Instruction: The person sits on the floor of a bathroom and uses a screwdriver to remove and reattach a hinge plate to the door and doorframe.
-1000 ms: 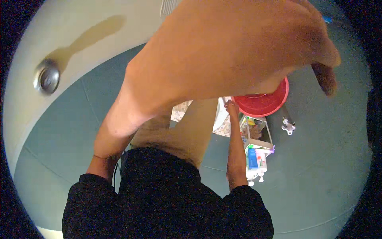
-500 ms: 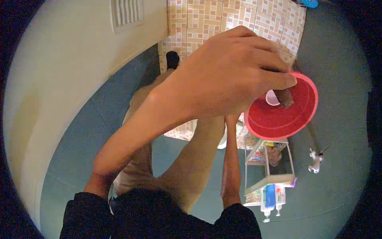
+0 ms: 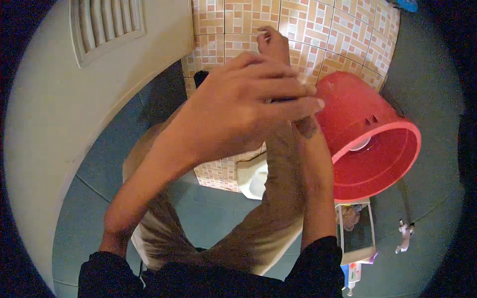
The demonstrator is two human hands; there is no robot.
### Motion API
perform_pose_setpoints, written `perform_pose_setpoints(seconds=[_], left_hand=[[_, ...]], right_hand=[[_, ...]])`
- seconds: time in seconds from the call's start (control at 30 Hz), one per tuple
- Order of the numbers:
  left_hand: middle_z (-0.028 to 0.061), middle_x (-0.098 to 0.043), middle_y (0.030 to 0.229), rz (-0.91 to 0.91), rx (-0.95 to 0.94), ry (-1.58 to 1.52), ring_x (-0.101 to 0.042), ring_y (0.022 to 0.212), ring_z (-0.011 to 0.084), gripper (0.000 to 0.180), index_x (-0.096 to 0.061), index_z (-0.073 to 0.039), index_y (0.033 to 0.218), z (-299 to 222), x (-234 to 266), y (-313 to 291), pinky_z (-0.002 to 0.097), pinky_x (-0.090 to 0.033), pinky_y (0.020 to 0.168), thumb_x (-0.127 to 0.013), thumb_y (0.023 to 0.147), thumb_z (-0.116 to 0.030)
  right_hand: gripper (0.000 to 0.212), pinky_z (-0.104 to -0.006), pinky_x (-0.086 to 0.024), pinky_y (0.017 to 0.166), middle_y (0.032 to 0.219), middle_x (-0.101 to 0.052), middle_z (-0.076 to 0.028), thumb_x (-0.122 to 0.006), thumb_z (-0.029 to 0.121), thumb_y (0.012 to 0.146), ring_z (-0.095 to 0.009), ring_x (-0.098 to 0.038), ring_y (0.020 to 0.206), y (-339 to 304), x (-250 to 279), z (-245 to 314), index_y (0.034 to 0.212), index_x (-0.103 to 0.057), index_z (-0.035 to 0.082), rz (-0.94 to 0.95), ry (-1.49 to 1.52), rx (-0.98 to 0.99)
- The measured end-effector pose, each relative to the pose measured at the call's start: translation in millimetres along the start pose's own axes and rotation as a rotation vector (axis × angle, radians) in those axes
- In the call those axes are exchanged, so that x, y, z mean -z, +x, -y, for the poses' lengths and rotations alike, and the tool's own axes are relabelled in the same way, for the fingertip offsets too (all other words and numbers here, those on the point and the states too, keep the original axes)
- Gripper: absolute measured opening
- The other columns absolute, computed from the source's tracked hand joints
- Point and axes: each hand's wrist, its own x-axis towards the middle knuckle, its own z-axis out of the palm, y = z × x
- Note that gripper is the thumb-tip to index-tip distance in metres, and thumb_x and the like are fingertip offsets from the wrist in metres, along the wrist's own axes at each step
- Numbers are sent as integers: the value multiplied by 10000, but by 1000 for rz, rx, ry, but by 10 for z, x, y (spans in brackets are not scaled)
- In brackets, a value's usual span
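The right hand (image 3: 273, 43) has swung out past the left hand (image 3: 238, 102), over the tiles (image 3: 343, 27), putting its forearm (image 3: 318, 174) within the left fingers' reach. Those look slightly parted, the right's curled; whether either pinches anything, I can't tell. The bucket (image 3: 355, 102) sits just right of the left fingers.

The round plastic bucket (image 3: 365, 107) is red, the tiled floor (image 3: 303, 25) block-patterned in orange, pink and cream, the cloth trousers (image 3: 284, 191) brown, the short sleeves (image 3: 314, 265) black.
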Motion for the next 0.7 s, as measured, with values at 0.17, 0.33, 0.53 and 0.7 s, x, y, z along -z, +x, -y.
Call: perform_pose_setpoints(seconds=[0.17, 0.33, 0.53, 0.7], left_hand=[[5, -696, 1214, 31, 47, 33, -642, 1136, 259, 448, -708, -198, 1180, 288, -114, -336, 442, -487, 974, -709, 731, -187], [12, -702, 1192, 49, 38, 102, -652, 1116, 268, 453, -715, -202, 1162, 458, -191, -323, 439, -507, 947, -722, 709, -202], [-12, -700, 1201, 68, -10, 107, -651, 1121, 257, 445, -716, -222, 1144, 397, -213, -198, 451, -496, 966, -731, 699, -213], [-31, -699, 1204, 119, 2, 140, -649, 1129, 253, 405, -725, -254, 1110, 505, -71, -109, 447, -474, 999, -724, 705, -236]], right_hand=[[254, -460, -557, 799, 843, -722, -195, -606, 186, 849, -381, -702, 785, 381, -237, -78, 1059, -692, 71, -59, 23, 144], [299, -363, -562, 679, 748, -710, -160, -587, 187, 887, -245, -706, 680, 608, -253, -340, 1133, -681, 47, -10, -48, 278], [320, -444, -564, 798, 851, -725, -186, -563, 219, 876, -362, -706, 779, 818, -92, -453, 1129, -675, 59, 13, -61, 194], [335, -414, -547, 702, 836, -696, -201, -578, 194, 913, -316, -673, 734, 1213, -59, -158, 1169, -655, -8, 71, -98, 273]])
